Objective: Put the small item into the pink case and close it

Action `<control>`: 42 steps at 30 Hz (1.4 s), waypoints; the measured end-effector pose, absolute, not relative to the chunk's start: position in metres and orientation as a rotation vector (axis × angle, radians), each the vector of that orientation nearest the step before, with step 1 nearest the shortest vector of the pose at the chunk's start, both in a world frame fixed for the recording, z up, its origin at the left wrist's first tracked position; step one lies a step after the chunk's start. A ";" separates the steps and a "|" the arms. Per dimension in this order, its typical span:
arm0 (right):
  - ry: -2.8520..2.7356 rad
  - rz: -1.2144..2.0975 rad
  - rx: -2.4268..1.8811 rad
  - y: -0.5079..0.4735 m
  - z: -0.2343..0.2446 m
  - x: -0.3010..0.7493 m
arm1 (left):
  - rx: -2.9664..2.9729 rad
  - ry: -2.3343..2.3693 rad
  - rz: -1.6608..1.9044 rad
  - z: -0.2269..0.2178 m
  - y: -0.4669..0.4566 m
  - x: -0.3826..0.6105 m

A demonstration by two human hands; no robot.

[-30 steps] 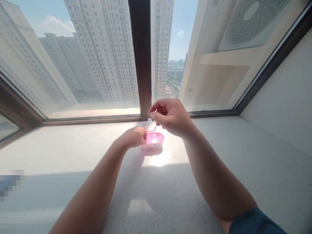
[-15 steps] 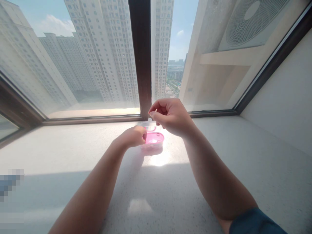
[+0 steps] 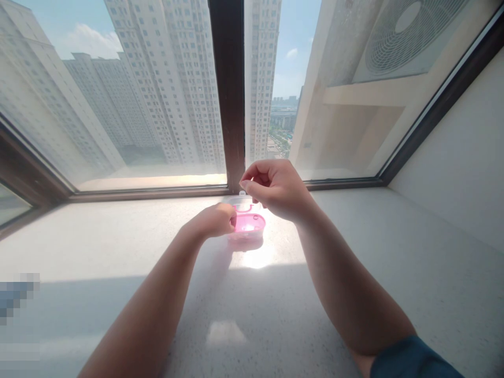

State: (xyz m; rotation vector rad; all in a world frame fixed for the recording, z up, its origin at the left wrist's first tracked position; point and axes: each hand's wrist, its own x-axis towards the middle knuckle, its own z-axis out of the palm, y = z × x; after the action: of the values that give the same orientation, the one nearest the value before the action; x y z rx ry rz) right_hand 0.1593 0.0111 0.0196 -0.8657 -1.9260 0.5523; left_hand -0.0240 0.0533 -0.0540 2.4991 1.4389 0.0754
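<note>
A small pink plastic box (image 3: 250,224) with rounded ends sits on the white sill close to the window. Its clear lid (image 3: 239,200), which has a pink handle, stands open at the back. My left hand (image 3: 218,219) is closed on the box's left end, its fingertips partly hidden at the rim. Above the right part of the lid hovers my right hand (image 3: 271,186), thumb and forefinger pinched together. Whatever lies in that pinch is too small to make out. Glare on the pink surface hides the box's contents.
The pale speckled sill (image 3: 275,315) stretches toward me, with bright sun around the box. Behind it rises a dark window frame (image 3: 230,105) with glass on both sides. A white wall (image 3: 457,157) stands at the right. Something blurred and bluish (image 3: 13,296) shows at the left edge.
</note>
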 end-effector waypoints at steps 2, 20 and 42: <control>-1.926 0.555 -0.866 0.011 0.020 0.159 | 2.498 1.425 0.092 -0.054 0.053 -0.024; -1.786 0.578 -0.930 0.036 0.007 0.165 | 2.263 1.883 0.891 -0.049 0.074 -0.051; -1.065 1.326 -1.428 0.137 -0.098 0.160 | 0.816 1.222 1.226 -0.131 0.103 -0.016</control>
State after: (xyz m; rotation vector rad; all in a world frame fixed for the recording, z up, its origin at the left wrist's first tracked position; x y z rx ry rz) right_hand 0.1599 0.1374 -0.0979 -1.4276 -1.0648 1.3258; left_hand -0.0165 0.1034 -0.1314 0.8158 1.2215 1.2263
